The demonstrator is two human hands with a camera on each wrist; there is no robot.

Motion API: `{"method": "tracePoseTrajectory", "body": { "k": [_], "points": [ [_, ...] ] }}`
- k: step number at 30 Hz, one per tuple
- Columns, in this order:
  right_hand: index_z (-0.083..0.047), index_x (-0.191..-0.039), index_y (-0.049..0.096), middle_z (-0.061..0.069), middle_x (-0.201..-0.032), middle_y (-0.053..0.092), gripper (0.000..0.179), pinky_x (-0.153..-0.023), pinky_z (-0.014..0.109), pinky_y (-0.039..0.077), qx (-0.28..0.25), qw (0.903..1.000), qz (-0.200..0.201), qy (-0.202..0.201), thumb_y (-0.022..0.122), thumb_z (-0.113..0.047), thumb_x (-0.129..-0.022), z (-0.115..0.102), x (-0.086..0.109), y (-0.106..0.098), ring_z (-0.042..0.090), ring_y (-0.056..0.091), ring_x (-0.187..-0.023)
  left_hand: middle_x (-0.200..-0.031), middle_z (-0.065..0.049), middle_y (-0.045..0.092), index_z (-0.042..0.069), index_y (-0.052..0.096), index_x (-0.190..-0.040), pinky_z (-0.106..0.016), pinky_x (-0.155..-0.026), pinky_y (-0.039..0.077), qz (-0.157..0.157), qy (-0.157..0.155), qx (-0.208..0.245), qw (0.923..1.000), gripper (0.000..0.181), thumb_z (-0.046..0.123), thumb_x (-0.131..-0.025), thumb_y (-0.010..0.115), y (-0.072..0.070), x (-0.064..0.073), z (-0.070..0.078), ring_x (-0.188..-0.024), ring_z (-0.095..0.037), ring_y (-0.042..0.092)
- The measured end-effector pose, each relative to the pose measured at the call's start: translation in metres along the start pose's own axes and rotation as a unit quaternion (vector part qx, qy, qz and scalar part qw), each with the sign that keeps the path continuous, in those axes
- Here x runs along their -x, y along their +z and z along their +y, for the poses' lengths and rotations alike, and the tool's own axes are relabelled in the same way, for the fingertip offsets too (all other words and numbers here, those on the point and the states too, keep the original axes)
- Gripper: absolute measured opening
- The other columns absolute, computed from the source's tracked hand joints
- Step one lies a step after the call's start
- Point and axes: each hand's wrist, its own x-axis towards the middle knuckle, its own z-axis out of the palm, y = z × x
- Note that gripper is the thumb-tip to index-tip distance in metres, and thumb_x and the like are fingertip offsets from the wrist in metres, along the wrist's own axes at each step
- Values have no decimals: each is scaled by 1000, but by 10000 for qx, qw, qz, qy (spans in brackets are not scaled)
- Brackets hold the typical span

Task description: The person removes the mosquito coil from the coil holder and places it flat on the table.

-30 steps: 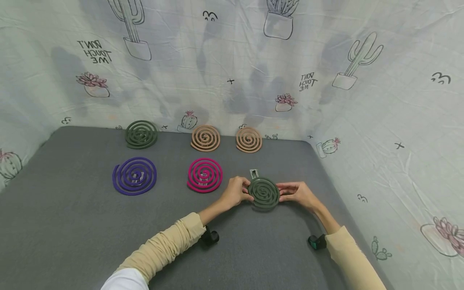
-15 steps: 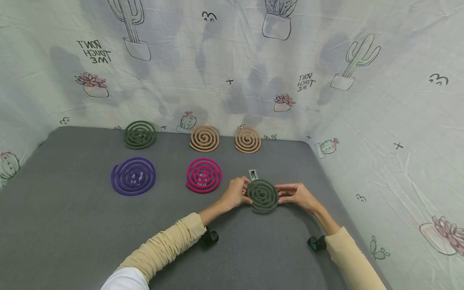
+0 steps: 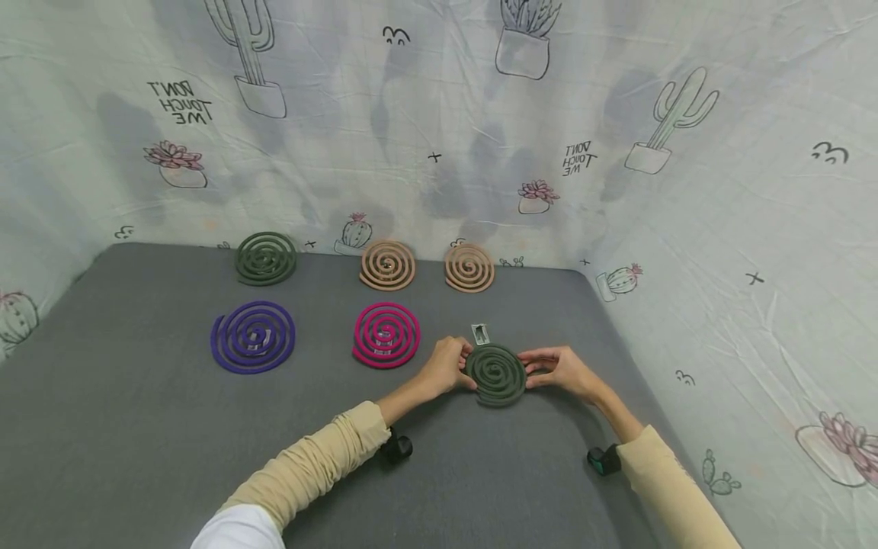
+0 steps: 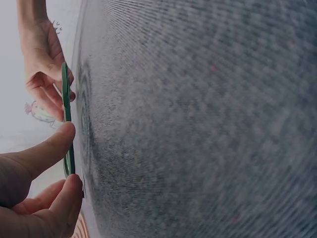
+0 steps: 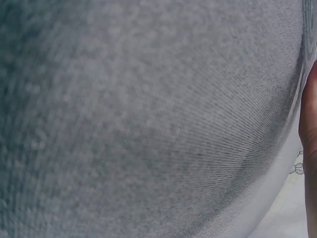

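Note:
A dark green mosquito coil (image 3: 495,374) is held flat between both hands in the head view. My left hand (image 3: 444,367) pinches its left edge with thumb and fingers. On the opposite edge, my right hand (image 3: 564,374) grips with thumb and fingertips. Seen edge-on in the left wrist view, the green coil (image 4: 67,94) is slightly above the grey surface, its shadow beside it. A small metal stand (image 3: 480,334) lies just behind the coil. Only part of one right-hand digit (image 5: 309,119) shows in the right wrist view.
A pink coil (image 3: 387,364) and a purple coil (image 3: 252,370) lie to the left, each over a small metal stand. Along the back are another green coil (image 3: 266,283) and two tan coils, one a tan coil (image 3: 469,290). Cactus-printed cloth (image 3: 439,114) walls the grey table (image 3: 171,442).
Both hands have brought the green coil slightly toward the person and a little left, baring more room between it and the small metal stand. The other coils stay put.

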Motion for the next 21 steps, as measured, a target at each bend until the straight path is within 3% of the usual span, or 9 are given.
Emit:
{"method": "tracePoseTrajectory", "body": {
  "k": [7, 14, 18, 21],
  "points": [
    [25, -139, 58, 44, -136, 65, 56, -89, 17, 63, 141, 9999, -61, 60, 83, 8, -92, 0, -1, -1, -3, 72, -100, -111, -23, 72, -15, 70, -121, -38, -92, 65, -77, -6, -78, 9999, 57, -4, -74, 100, 1, -1, 0, -101, -31, 70],
    [25, -135, 62, 39, -128, 71, 53, -87, 14, 60, 437, 9990, -1, -6, 84, 9, -90, -1, -1, 0, -5, 70, -97, -108, -16, 70, -11, 70, -122, -32, -88, 62, -102, -13, -224, 9997, 62, 1, -72, 103, 19, -14, -24, -94, -21, 64],
    [25, -132, 64, 31, -116, 77, 52, -84, 13, 59, 573, 9983, 39, -99, 86, 11, -87, -1, -2, 3, -5, 70, -94, -106, -15, 67, -11, 70, -122, -35, -87, 60, -76, -22, -126, 9999, 65, 0, -68, 104, 29, -21, -38, -93, -22, 59],
    [24, -131, 65, 29, -112, 78, 51, -83, 12, 58, 644, 9978, 51, -125, 86, 11, -87, -2, -2, 3, -4, 69, -93, -104, -16, 64, -11, 69, -121, -39, -87, 59, 13, 66, -87, 9999, 64, -2, -68, 104, 31, -21, -40, -92, -24, 56]
  ]
}}
